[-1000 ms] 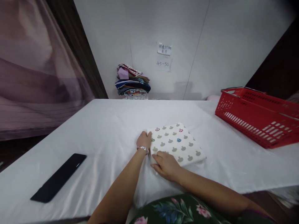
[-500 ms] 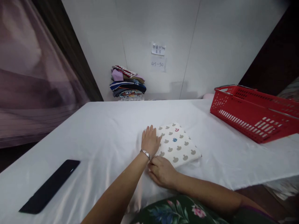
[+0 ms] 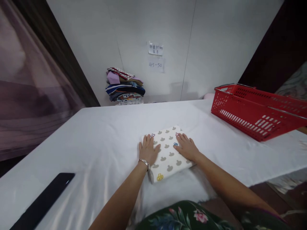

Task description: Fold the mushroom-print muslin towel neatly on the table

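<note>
A folded white cloth (image 3: 166,155) printed with grey mushroom-like shapes and a few red, blue and yellow ones lies flat on the table in front of me. My left hand (image 3: 148,150), with a silver bracelet at the wrist, rests spread along the cloth's left edge. On its right side my right hand (image 3: 186,147) lies flat, fingers apart, pressing on the top. Neither hand grips the cloth. The near left corner shows the thickness of the folded layers.
The table (image 3: 107,134) has a white satin-like cover. A red plastic basket (image 3: 247,110) stands at the right. Folded fabrics (image 3: 126,86) are piled at the back by the wall. A dark flat object (image 3: 45,199) lies front left. Paper notes (image 3: 155,56) hang on the wall.
My right hand has moved from the cloth's near left corner to its right side and opened flat. My left hand stays on the left edge. The whole view has shifted slightly.
</note>
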Demonstrator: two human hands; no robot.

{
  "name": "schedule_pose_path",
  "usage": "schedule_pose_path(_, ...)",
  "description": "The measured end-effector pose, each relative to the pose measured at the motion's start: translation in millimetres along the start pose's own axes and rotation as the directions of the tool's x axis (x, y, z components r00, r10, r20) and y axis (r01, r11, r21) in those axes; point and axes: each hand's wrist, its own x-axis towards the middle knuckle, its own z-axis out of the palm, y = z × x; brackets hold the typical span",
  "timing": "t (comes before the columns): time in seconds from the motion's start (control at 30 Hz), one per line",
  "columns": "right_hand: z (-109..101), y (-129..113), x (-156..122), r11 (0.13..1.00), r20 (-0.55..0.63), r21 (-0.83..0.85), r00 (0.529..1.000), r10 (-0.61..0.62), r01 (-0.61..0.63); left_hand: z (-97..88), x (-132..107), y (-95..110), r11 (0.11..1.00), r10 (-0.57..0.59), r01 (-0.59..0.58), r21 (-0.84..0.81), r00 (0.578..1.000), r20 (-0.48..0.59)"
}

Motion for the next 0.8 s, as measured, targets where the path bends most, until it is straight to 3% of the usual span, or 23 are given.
schedule_pose_path(0.1,7.3,10.4,2.9,0.998,0.035,0.069,0.999,-0.015,0.013,-0.7,-0.2,0.6,1.000,-0.004,0.004,-0.026,1.000,0.003)
schedule_pose_path(0.2,1.3,20.5,5.5,0.954,0.007,0.297,0.999,0.049,-0.049,-2.2,2.4,-0.4,0.996,-0.002,0.001,-0.086,1.000,-0.007)
schedule_pose_path(0.33,-7.8,48.3,8.7,0.764,0.013,0.592,0.950,0.312,-0.259,-7.2,4.0,-6.6,0.980,0.005,-0.012,-0.199,0.999,-0.035)
schedule_pose_path(0.43,-8.9,69.2,4.7,0.632,0.158,0.683,0.919,0.361,-0.366,-14.8,-8.3,-12.5,0.983,0.060,-0.068,-0.170,0.997,-0.054)
schedule_pose_path(0.53,-9.8,80.7,-3.7,0.490,0.296,0.737,0.874,0.384,-0.465,-25.6,-34.0,-14.5,0.973,0.202,-0.208,-0.103,0.977,-0.069)
schedule_pose_path(0.63,-13.1,84.1,-10.0,0.395,0.408,0.759,0.851,0.329,-0.517,-36.0,-63.1,-11.6,0.916,0.392,-0.396,-0.065,0.917,-0.074)
schedule_pose_path(0.73,-16.5,83.4,-10.8,0.326,0.453,0.785,0.847,0.278,-0.527,-38.7,-86.2,-8.7,0.776,0.631,-0.630,-0.033,0.776,0.011)
schedule_pose_path(0.8,-17.7,81.6,-9.4,0.263,0.459,0.812,0.849,0.261,-0.520,-35.5,-95.7,-9.0,0.704,0.709,-0.710,-0.007,0.703,0.061)
